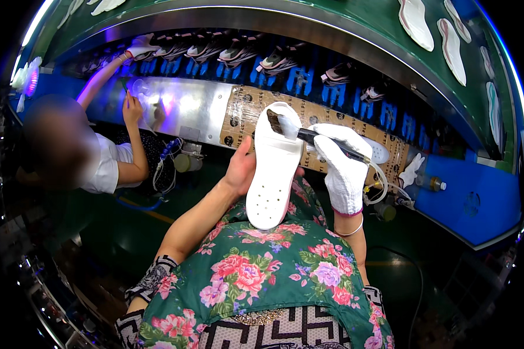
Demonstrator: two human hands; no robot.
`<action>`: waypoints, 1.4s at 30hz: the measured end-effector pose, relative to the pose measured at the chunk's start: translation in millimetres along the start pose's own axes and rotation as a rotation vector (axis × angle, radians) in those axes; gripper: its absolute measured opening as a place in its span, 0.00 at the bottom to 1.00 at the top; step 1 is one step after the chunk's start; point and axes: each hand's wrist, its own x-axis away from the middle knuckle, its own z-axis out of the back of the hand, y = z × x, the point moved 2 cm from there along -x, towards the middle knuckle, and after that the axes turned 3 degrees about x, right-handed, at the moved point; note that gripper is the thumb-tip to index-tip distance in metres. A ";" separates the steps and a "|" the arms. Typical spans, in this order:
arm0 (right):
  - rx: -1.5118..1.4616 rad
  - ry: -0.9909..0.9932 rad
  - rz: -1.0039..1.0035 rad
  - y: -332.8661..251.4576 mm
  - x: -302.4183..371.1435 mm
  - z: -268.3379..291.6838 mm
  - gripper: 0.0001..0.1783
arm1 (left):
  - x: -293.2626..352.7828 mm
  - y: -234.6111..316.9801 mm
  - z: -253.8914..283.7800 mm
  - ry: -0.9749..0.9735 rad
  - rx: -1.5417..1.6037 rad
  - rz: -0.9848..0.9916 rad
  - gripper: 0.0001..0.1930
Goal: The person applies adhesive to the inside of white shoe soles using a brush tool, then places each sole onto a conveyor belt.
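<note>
A white shoe sole [269,186] with small holes near its toe end stands tilted above my lap, heel end up. My bare left hand [240,167] is closed around its left edge, and fingertips show at the far side. In a white knit glove, my right hand [344,168] pinches the black handle of a brush [310,136] that has a clear tube running from it. The brush's pale bristles lie at the hollow of the heel end. Beyond my right hand, another white sole [378,151] rests on the cardboard-covered bench, partly hidden by the glove.
Brown printed cardboard [234,113] covers the bench ahead, beside a metal plate [198,104]. Behind it, shoe uppers [276,61] sit on blue holders [300,80]. White soles [451,51] lie on the green belt above. A bottle [434,184] stands right; a co-worker [108,154] sits left.
</note>
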 end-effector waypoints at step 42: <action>0.643 -0.219 0.574 -24.4 3.6 -18.8 0.13 | -46.2 12.7 -21.2 0.087 -0.093 -0.190 0.51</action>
